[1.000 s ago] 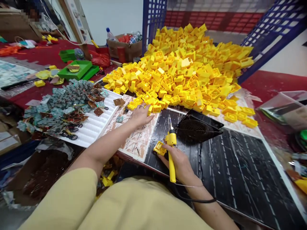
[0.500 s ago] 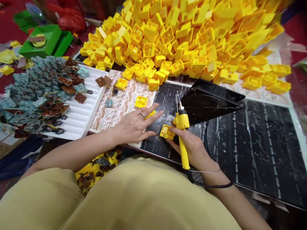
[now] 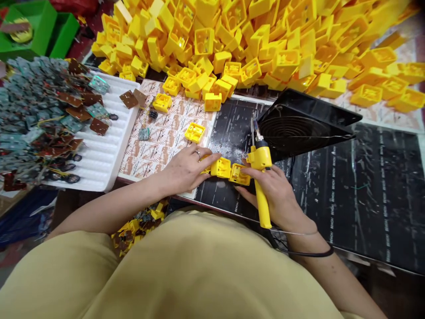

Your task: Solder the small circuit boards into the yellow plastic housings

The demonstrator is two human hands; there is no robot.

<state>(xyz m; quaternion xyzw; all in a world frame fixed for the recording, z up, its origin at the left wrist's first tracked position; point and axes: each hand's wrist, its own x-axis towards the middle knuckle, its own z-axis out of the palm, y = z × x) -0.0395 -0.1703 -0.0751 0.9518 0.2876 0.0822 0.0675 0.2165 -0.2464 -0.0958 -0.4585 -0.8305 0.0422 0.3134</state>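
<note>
Housing pile [image 3: 212,37]: behind both your hands, spread across the back of the work surface [image 3: 335,199].
Tray [image 3: 109,153]: left of your left hand, with heaped circuit boards [image 3: 40,97] on it.
Boxes [image 3: 31,33]: behind the tray, left of the pile.
2 housings [image 3: 220,168]: side by side between your left hand [image 3: 186,170] and right hand [image 3: 277,190].
Soldering iron [image 3: 263,195]: in your right hand.
Fan [image 3: 295,130]: behind your right hand, before the pile.

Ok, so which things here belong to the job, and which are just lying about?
Likely part of the job:
iron, in the right hand
casings, touched by that and the left hand
boards on the tray, probably, though untouched

Seemingly just lying about:
green boxes, off to one side
fan, untouched, though it may serve the work
</note>
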